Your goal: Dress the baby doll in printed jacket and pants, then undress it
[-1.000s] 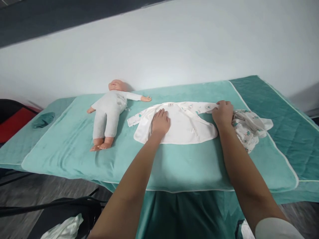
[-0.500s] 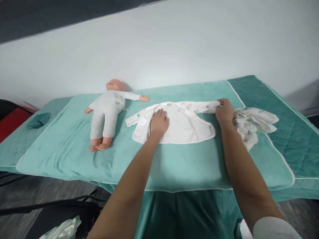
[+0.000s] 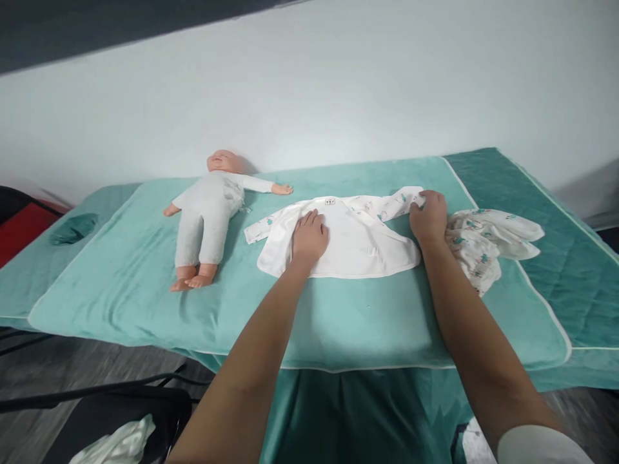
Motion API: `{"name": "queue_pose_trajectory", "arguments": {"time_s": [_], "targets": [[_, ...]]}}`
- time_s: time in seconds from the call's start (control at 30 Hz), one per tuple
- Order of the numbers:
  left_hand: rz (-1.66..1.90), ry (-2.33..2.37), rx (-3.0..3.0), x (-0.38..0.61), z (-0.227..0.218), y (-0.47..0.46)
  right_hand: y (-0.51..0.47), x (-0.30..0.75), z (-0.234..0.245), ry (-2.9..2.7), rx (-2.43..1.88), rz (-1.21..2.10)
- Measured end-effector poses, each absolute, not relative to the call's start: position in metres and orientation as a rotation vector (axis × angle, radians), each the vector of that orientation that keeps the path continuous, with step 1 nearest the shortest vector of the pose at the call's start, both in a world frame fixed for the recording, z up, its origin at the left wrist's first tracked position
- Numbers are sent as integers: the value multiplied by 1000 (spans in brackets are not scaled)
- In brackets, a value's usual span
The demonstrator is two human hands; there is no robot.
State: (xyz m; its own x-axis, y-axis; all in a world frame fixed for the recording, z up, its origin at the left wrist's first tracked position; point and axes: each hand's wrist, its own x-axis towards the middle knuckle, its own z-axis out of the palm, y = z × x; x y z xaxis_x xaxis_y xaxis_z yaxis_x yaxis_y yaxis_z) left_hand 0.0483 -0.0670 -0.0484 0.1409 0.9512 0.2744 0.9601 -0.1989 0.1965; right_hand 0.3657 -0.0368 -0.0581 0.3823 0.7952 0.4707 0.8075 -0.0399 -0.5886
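A white baby shirt (image 3: 353, 238) with a small print on its sleeves lies spread out on the teal bed cover (image 3: 358, 328). My left hand (image 3: 309, 238) rests flat on the shirt's body, left of its middle, fingers stretched out. At the far right my right hand (image 3: 429, 216) pinches the end of the right sleeve (image 3: 399, 203), which bends upward near the cuff. Just beyond that hand lies a crumpled printed baby garment (image 3: 488, 241), partly hidden by my wrist. To the left a baby doll (image 3: 207, 212) in pale clothing lies on its back.
A white wall (image 3: 309, 96) rises behind the bed. The bed has a face hole (image 3: 75, 229) at its left end. Below left, a black chair (image 3: 159, 412) holds a pale cloth (image 3: 118, 444). Something red (image 3: 24, 229) stands at the left edge.
My right hand has moved slightly left with the sleeve end, so the sleeve, straight before, now bends upward. My left hand stays on the shirt.
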Motion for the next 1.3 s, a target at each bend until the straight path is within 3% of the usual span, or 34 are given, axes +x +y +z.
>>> {"name": "queue_pose_trajectory", "arguments": {"time_s": [0.23,0.57,0.67,0.83,1.0,1.3], "targets": [[-505,-1997,-2352,49,-47,-68,-21,371,-54,-1228,-1875,174],[-546,-1983,-2359,48,-47,-67,-30,373,-52,-1209,-1895,-74],[-570,-1978,-2352,47,-48,-67,-38,364,-48,-1345,-1776,-129],[-597,-1967,-2355,48,-50,-67,-62,331,-39,-1819,-1436,148],[-608,-1971,-2354,49,-51,-67,-72,295,-36,-2063,-1556,80],[-619,-1953,-2346,49,-52,-66,-45,307,-28,-1505,-1729,349]]}}
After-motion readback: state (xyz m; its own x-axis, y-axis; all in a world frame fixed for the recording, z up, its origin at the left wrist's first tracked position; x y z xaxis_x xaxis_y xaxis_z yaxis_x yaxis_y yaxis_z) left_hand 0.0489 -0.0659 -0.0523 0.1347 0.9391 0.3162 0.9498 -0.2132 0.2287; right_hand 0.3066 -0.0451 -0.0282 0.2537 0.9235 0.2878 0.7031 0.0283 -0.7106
